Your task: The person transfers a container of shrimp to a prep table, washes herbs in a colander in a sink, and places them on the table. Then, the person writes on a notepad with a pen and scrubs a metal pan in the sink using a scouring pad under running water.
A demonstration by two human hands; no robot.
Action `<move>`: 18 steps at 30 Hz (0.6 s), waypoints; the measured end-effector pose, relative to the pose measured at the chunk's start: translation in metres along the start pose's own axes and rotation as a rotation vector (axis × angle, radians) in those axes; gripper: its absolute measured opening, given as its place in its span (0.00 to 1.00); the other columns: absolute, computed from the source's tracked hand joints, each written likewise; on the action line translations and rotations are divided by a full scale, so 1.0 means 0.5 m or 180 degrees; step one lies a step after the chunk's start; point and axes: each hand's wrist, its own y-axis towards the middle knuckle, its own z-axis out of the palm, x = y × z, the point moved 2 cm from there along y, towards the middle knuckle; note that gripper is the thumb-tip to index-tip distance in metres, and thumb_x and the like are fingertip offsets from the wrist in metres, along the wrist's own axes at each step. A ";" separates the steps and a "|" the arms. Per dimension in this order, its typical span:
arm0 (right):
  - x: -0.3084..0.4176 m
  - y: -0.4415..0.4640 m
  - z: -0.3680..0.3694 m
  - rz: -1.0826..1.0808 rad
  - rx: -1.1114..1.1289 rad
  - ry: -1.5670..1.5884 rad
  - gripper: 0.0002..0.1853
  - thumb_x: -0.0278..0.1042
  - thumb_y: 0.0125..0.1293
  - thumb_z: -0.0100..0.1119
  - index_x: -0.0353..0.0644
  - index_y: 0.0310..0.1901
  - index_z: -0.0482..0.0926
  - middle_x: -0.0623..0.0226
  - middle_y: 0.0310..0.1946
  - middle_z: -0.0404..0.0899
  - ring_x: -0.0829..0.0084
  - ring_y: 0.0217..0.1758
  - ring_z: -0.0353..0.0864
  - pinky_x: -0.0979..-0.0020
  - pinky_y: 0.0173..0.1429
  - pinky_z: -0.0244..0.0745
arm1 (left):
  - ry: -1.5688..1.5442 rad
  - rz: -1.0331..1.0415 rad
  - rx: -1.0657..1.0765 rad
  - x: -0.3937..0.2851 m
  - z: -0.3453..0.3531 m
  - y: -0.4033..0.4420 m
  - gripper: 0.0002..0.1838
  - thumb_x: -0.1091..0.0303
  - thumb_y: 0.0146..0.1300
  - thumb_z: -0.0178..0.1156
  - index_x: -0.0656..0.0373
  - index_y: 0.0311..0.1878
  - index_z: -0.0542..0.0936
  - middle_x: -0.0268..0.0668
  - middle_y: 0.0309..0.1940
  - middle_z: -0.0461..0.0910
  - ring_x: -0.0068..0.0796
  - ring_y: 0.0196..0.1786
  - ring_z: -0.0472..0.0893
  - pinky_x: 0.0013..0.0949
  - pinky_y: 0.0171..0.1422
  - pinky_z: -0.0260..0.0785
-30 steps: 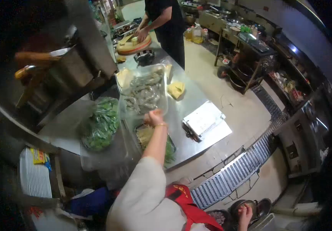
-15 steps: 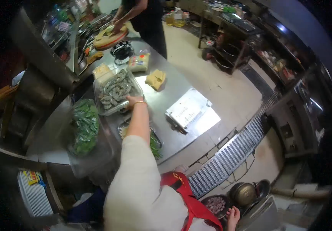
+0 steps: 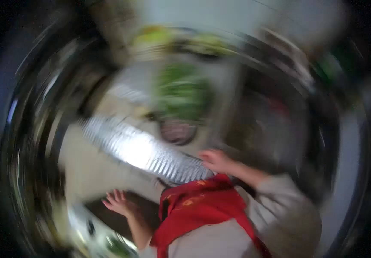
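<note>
Locate dark bowl [image 3: 181, 143] of pinkish contents [image 3: 177, 130] just beyond ribbed metal grating [image 3: 140, 150], ahead of right hand [image 3: 216, 160] and apart from it. Presume moderate weight, stiff wall, probably slippery contents; grip opposite sides of rim and keep level. Treat leafy greens [image 3: 182, 88], beyond bowl, as light, soft, easily bruised; support from beneath. Note left hand [image 3: 117, 203] released, with spread fingers and no visible contact. Cannot tell state of right hand: blurred, partly curled. Observe pale floor [image 3: 93, 174] alongside grating, and brightly lit tabletop [image 3: 104, 234] at lower left. Disregard room edges as too blurred to read.
</note>
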 end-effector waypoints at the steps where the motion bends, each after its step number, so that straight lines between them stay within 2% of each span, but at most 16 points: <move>1: -0.028 -0.050 -0.037 0.0254 -0.0228 0.0114 0.18 0.35 0.58 0.60 0.38 0.50 0.74 0.58 0.41 0.79 0.67 0.41 0.80 0.69 0.46 0.75 | 0.0299 -0.0467 0.0609 0.045 0.107 -0.088 0.34 0.61 0.66 0.49 0.50 0.69 0.44 0.45 0.65 0.58 0.52 0.57 0.69 0.52 0.57 0.66; 2: -0.056 -0.105 -0.056 0.0188 -0.1039 0.0374 0.18 0.34 0.58 0.60 0.38 0.49 0.74 0.60 0.39 0.80 0.71 0.39 0.80 0.70 0.43 0.75 | 0.0569 -0.0714 0.1391 0.089 0.186 -0.168 0.34 0.62 0.66 0.49 0.51 0.69 0.44 0.45 0.65 0.59 0.51 0.57 0.69 0.51 0.57 0.65; 3: -0.055 -0.166 -0.107 -0.0008 -0.1588 0.0130 0.18 0.32 0.59 0.61 0.39 0.51 0.74 0.62 0.41 0.80 0.76 0.39 0.79 0.72 0.42 0.75 | 0.0969 -0.0643 0.2256 0.107 0.242 -0.262 0.36 0.64 0.64 0.50 0.52 0.70 0.42 0.46 0.64 0.60 0.47 0.56 0.70 0.47 0.57 0.64; 4: -0.087 -0.226 -0.126 0.0269 -0.2146 0.0672 0.18 0.29 0.60 0.59 0.40 0.52 0.73 0.67 0.40 0.79 0.80 0.39 0.77 0.75 0.42 0.74 | 0.1150 -0.0533 0.3122 0.132 0.279 -0.337 0.37 0.65 0.63 0.51 0.53 0.70 0.43 0.48 0.64 0.60 0.46 0.57 0.70 0.46 0.58 0.63; 5: -0.128 -0.297 -0.144 0.0287 -0.3104 0.0798 0.17 0.28 0.61 0.58 0.40 0.52 0.72 0.69 0.38 0.77 0.81 0.38 0.75 0.76 0.41 0.73 | 0.1272 -0.0402 0.3927 0.154 0.311 -0.396 0.38 0.67 0.62 0.51 0.53 0.71 0.43 0.49 0.63 0.60 0.45 0.57 0.69 0.45 0.60 0.63; 6: -0.166 -0.369 -0.161 0.0259 -0.4006 0.0853 0.16 0.27 0.62 0.57 0.41 0.52 0.72 0.72 0.36 0.76 0.82 0.36 0.74 0.78 0.39 0.72 | 0.1530 0.0046 0.4794 0.180 0.338 -0.438 0.38 0.67 0.60 0.53 0.56 0.70 0.45 0.50 0.63 0.60 0.45 0.60 0.67 0.45 0.62 0.60; 7: -0.194 -0.456 -0.179 0.0669 -0.4998 0.0692 0.14 0.27 0.62 0.56 0.40 0.50 0.73 0.69 0.37 0.76 0.80 0.37 0.74 0.77 0.41 0.72 | 0.1690 0.0554 0.5595 0.208 0.358 -0.475 0.39 0.67 0.59 0.55 0.58 0.70 0.46 0.51 0.63 0.60 0.46 0.62 0.65 0.44 0.64 0.58; 8: -0.223 -0.572 -0.185 0.1095 -0.5955 0.0509 0.13 0.27 0.62 0.56 0.40 0.48 0.73 0.67 0.38 0.76 0.77 0.38 0.74 0.76 0.42 0.72 | 0.1662 0.1399 0.6280 0.232 0.372 -0.533 0.40 0.68 0.56 0.57 0.63 0.69 0.49 0.53 0.62 0.61 0.48 0.65 0.61 0.44 0.68 0.53; 9: -0.269 -0.679 -0.166 0.2064 -0.6493 0.0392 0.10 0.30 0.63 0.54 0.40 0.45 0.75 0.64 0.38 0.76 0.73 0.40 0.75 0.72 0.45 0.72 | 0.1517 0.1935 0.6721 0.266 0.385 -0.571 0.41 0.58 0.57 0.58 0.66 0.68 0.51 0.52 0.63 0.60 0.49 0.67 0.58 0.49 0.71 0.46; 10: -0.323 -0.782 -0.122 0.2313 -0.6728 -0.0499 0.10 0.33 0.67 0.50 0.40 0.47 0.73 0.74 0.32 0.74 0.81 0.33 0.70 0.74 0.37 0.69 | 0.1848 0.3100 0.6953 0.280 0.395 -0.618 0.43 0.50 0.56 0.57 0.64 0.68 0.52 0.51 0.64 0.59 0.50 0.68 0.57 0.53 0.71 0.44; 11: -0.354 -0.870 -0.085 0.3236 -0.6813 -0.0415 0.12 0.38 0.67 0.50 0.40 0.47 0.73 0.70 0.33 0.75 0.76 0.34 0.73 0.69 0.38 0.69 | 0.2056 0.4346 0.7043 0.297 0.399 -0.664 0.46 0.43 0.55 0.57 0.63 0.68 0.53 0.50 0.65 0.59 0.50 0.69 0.56 0.57 0.71 0.41; 12: -0.370 -0.941 -0.034 0.4139 -0.6818 -0.0259 0.15 0.42 0.66 0.51 0.39 0.47 0.73 0.66 0.34 0.76 0.71 0.36 0.76 0.64 0.40 0.70 | 0.2207 0.4849 0.7117 0.361 0.396 -0.667 0.52 0.29 0.48 0.53 0.59 0.68 0.55 0.47 0.67 0.57 0.50 0.70 0.54 0.63 0.70 0.38; 13: -0.389 -0.990 0.012 0.4467 -0.6643 -0.0222 0.18 0.45 0.65 0.51 0.39 0.47 0.73 0.63 0.36 0.77 0.67 0.38 0.76 0.62 0.41 0.70 | 0.3223 0.5361 0.7109 0.359 0.393 -0.699 0.53 0.27 0.45 0.55 0.55 0.68 0.57 0.44 0.68 0.55 0.47 0.71 0.53 0.62 0.70 0.38; 15: -0.454 -1.081 0.060 0.4939 -0.6180 -0.0178 0.23 0.51 0.63 0.53 0.39 0.48 0.74 0.55 0.40 0.78 0.59 0.42 0.78 0.58 0.45 0.70 | 0.3688 0.5746 0.7070 0.389 0.394 -0.696 0.50 0.29 0.48 0.54 0.52 0.68 0.58 0.43 0.68 0.56 0.46 0.70 0.55 0.62 0.70 0.40; 17: -0.509 -1.140 0.105 0.6021 -0.5173 -0.0819 0.27 0.54 0.60 0.54 0.38 0.50 0.73 0.50 0.43 0.77 0.53 0.43 0.77 0.57 0.49 0.70 | 0.2614 0.6265 0.6745 0.415 0.387 -0.647 0.49 0.31 0.49 0.54 0.53 0.68 0.57 0.43 0.67 0.59 0.47 0.69 0.58 0.61 0.70 0.43; 18: -0.542 -1.164 0.120 0.6450 -0.4552 -0.1119 0.29 0.56 0.58 0.55 0.38 0.51 0.73 0.48 0.44 0.77 0.51 0.44 0.77 0.56 0.50 0.70 | 0.2672 0.6028 0.6898 0.394 0.382 -0.660 0.47 0.34 0.51 0.55 0.55 0.67 0.58 0.44 0.65 0.61 0.48 0.67 0.60 0.61 0.69 0.44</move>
